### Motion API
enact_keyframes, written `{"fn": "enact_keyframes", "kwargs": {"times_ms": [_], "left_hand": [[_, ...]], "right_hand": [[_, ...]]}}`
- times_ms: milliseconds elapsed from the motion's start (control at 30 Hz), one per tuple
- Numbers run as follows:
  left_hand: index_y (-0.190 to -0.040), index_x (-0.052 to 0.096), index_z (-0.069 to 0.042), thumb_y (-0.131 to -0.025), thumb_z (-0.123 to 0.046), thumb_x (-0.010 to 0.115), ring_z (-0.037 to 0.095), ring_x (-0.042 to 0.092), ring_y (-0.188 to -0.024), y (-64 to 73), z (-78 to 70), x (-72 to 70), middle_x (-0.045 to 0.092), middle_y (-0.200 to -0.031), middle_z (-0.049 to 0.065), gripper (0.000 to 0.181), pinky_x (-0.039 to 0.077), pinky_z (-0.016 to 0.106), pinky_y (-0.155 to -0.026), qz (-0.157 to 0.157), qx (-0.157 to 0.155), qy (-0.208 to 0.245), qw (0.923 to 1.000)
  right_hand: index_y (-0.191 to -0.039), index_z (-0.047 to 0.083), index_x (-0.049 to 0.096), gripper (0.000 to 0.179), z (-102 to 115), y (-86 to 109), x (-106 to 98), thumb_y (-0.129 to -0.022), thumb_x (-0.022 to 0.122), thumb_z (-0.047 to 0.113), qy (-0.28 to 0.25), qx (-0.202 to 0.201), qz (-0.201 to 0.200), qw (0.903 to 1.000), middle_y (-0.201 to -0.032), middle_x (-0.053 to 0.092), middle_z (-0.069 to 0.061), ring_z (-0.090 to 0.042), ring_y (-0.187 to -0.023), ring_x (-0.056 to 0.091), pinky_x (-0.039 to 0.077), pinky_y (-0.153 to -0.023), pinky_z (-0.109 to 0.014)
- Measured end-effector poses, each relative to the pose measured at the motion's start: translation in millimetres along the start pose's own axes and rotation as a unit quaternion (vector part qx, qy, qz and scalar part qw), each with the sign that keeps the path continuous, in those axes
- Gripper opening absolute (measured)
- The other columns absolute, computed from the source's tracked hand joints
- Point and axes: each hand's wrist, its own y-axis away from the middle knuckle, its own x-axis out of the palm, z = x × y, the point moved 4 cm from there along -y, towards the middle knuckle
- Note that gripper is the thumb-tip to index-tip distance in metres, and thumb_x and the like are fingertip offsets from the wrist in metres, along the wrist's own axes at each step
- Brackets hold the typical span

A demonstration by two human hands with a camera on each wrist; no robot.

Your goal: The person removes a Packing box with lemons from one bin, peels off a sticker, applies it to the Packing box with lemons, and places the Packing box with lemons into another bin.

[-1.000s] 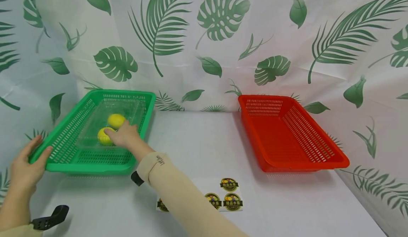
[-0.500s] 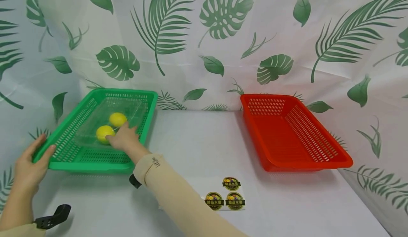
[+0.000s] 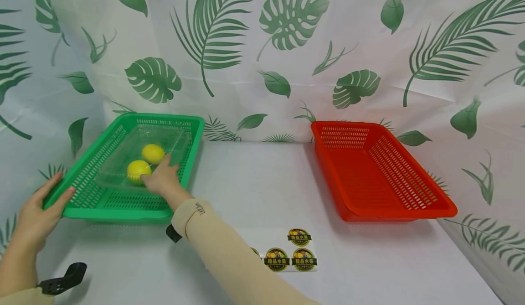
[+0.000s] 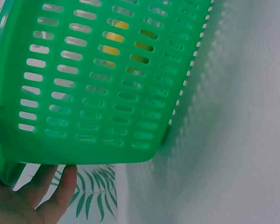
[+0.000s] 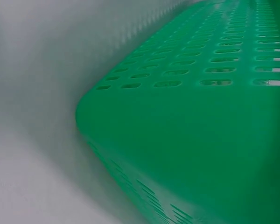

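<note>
A green plastic basket [image 3: 123, 214] stands at the left, its wall also close up in both wrist views. My left hand [image 3: 38, 214] grips its near-left corner, thumb over the rim; some of its fingers [image 4: 65, 186] show beneath the basket in the left wrist view. Inside the basket lies a clear plastic box [image 3: 119, 152] with two yellow lemons, one far [image 3: 153, 153] and one near [image 3: 137, 172]. My right hand [image 3: 164, 177] is over the box's right part, thumb tip at the near lemon. Its other fingertips are mostly hidden, and the right wrist view does not show them.
A red plastic basket [image 3: 340, 184] stands at the right of the white table [image 3: 258, 182]. A sheet of round fruit stickers [image 3: 303, 259] lies near the front, partly behind my right sleeve [image 3: 229, 250]. A leaf-print curtain [image 3: 246, 90] hangs behind.
The clear box with the lemons has shifted slightly left within the green basket. My right thumb has drawn back a little from over the near lemon. My left hand keeps its place on the basket.
</note>
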Motion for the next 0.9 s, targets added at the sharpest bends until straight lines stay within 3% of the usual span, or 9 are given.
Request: {"fn": "enact_keyframes", "kwargs": {"times_ms": [133,167,333,433,700,900], "left_hand": [[-0.139,0.005,-0.051,-0.09,-0.05,0.045,0.049,0.004,-0.131,0.3,-0.3,-0.2,-0.003,-0.152,0.006,0.063,0.023,0.073,-0.085,0.014,0.011,0.001,0.9998],[-0.139,0.005,-0.051,-0.09,-0.049,0.045,0.049,0.004,-0.131,0.3,-0.1,-0.3,-0.003,-0.152,0.006,0.063,0.022,0.073,-0.085,0.015,0.014,-0.001,0.9998],[-0.139,0.005,-0.05,-0.091,-0.049,0.044,0.05,0.002,-0.131,0.2,0.5,-1.4,-0.003,-0.152,0.007,0.062,0.019,0.074,-0.085,0.017,0.02,-0.005,0.9996],[-0.139,0.006,-0.049,-0.091,-0.049,0.044,0.05,0.0,-0.131,-0.5,-0.2,-1.8,-0.002,-0.152,0.008,0.061,0.017,0.075,-0.085,0.021,0.024,-0.007,0.9995],[-0.139,0.006,-0.049,-0.09,-0.051,0.044,0.051,0.0,-0.13,-1.2,2.5,-2.3,-0.004,-0.152,0.01,0.062,0.019,0.075,-0.083,0.027,0.012,-0.008,0.9995],[-0.139,0.004,-0.049,-0.09,-0.052,0.043,0.055,0.013,-0.126,-4.0,6.2,-1.1,-0.007,-0.151,0.012,0.063,0.028,0.072,-0.081,0.04,0.003,-0.002,0.9992]], "right_hand": [[-0.147,0.027,0.007,0.084,-2.8,-5.8,3.0,-0.085,0.064,0.034,-0.055,0.032,0.011,0.9979,-0.147,0.021,-0.017,-0.03,-0.084,0.06,0.052,-0.049,-0.033],[-0.147,0.029,0.006,0.084,-3.5,-7.2,4.0,-0.085,0.064,0.034,-0.071,0.038,0.016,0.9967,-0.146,0.02,-0.017,-0.029,-0.08,0.06,0.052,-0.048,-0.034],[-0.145,0.035,0.005,0.08,-5.9,-11.3,7.3,-0.088,0.06,0.033,-0.146,0.055,0.034,0.9872,-0.146,0.018,-0.019,-0.03,-0.066,0.059,0.053,-0.05,-0.038],[-0.145,0.037,0.008,0.076,-6.5,-12.7,7.4,-0.09,0.059,0.029,-0.183,0.057,0.034,0.9808,-0.146,0.016,-0.019,-0.032,-0.068,0.06,0.054,-0.052,-0.039],[-0.144,0.039,0.013,0.073,-4.3,-13.3,7.0,-0.09,0.059,0.02,-0.203,0.053,0.031,0.9773,-0.146,0.015,-0.019,-0.033,-0.069,0.062,0.054,-0.056,-0.04],[-0.143,0.039,0.018,0.072,-4.7,-16.2,8.2,-0.089,0.059,0.015,-0.22,0.047,0.027,0.9739,-0.146,0.016,-0.019,-0.034,-0.076,0.063,0.054,-0.054,-0.038]]}}
